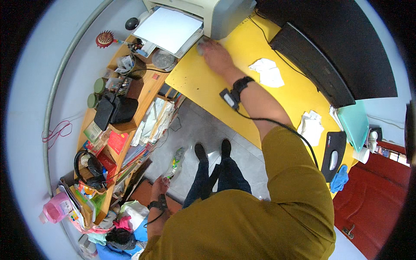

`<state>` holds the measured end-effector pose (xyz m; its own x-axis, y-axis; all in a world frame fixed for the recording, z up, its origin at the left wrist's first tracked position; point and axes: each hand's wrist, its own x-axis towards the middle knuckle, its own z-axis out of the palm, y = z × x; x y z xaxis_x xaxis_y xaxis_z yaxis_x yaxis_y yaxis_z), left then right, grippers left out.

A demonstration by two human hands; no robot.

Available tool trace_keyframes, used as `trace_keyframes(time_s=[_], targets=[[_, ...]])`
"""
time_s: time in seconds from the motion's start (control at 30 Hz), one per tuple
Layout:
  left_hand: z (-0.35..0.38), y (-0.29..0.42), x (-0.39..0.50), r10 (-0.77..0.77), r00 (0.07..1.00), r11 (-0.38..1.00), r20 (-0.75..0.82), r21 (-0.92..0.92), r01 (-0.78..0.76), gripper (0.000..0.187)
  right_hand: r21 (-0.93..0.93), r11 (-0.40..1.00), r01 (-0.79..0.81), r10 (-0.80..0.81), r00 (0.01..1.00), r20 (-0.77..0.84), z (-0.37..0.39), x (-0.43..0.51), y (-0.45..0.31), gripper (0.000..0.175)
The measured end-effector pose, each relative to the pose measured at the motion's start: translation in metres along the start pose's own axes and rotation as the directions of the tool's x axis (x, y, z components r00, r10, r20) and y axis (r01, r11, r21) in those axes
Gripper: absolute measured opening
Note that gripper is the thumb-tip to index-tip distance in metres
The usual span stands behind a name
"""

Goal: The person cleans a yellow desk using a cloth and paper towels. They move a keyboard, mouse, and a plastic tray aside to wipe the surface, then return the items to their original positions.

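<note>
My right hand [216,55] reaches over the far end of the yellow table [224,109], beside the printer's paper tray. A blurred greyish thing, perhaps a cloth, is under its fingers; its kind cannot be told. On the tray lies white paper [169,27]. Low on the left, my left hand [161,182] grips the top of a clear plastic bag [176,162] with green and yellow contents, hanging above the floor. Crumpled white paper or tissue [268,72] lies to the right of my right hand, and another white crumpled piece [311,127] lies nearer my right upper arm.
A wooden shelf [148,97] with headphones [89,170], jars and papers runs along the left. The printer [224,16] and a black monitor [338,42] stand at the back. A mouse [333,160] rests on a black pad at the right. Clothes [120,240] are heaped at lower left.
</note>
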<state>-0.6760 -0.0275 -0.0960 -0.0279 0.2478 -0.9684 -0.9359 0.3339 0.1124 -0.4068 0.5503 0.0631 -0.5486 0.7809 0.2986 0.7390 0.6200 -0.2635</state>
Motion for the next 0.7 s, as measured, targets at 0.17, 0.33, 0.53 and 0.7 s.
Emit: trace_keyframes(time_s=[0.17, 0.33, 0.53, 0.7], targets=[[-0.001, 0.0, -0.001, -0.035, 0.999, 0.999, 0.026, 0.033, 0.034, 0.021, 0.001, 0.98, -0.201, 0.201, 0.977, -0.074, 0.02, 0.031, 0.015, 0.037], [-0.017, -0.014, 0.017, -0.113, 0.991, 0.993, 0.074, -0.038, 0.116, 0.019, -0.158, 0.986, -0.06, 0.066, 0.997, 0.034, 0.031, 0.019, -0.024, 0.031], [-0.02, -0.024, 0.041, -0.246, 0.963, 0.958, 0.115, -0.12, 0.259, 0.025, -0.005, 0.965, 0.263, -0.259, 0.944, -0.203, 0.029, -0.046, -0.095, 0.033], [0.003, -0.018, 0.024, -0.006, 0.998, 0.998, 0.055, -0.063, 0.009, 0.018, 0.028, 0.999, 0.044, -0.043, 0.998, -0.05, 0.015, -0.01, -0.044, 0.033]])
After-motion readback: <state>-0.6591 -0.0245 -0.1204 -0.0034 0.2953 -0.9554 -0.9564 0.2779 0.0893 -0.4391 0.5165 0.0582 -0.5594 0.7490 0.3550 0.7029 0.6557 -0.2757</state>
